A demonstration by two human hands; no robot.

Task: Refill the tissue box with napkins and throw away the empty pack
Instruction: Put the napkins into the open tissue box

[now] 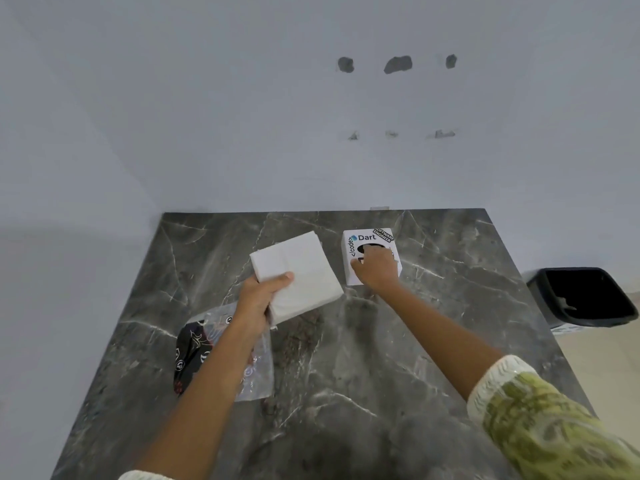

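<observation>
My left hand (260, 295) grips a thick stack of white napkins (300, 271) by its near corner and holds it above the dark marble counter (363, 358). A white cube tissue box (354, 247) with stickers stands at the back of the counter. My right hand (375, 268) rests on top of it, fingers at its dark round opening, thumb on the box's left part. The empty plastic pack (207, 355), clear with a black printed part, lies flat on the counter under my left forearm.
A black open bin (585, 296) stands on the floor to the right of the counter. A pale wall with several patched holes rises behind the counter. The counter's left edge meets the wall corner.
</observation>
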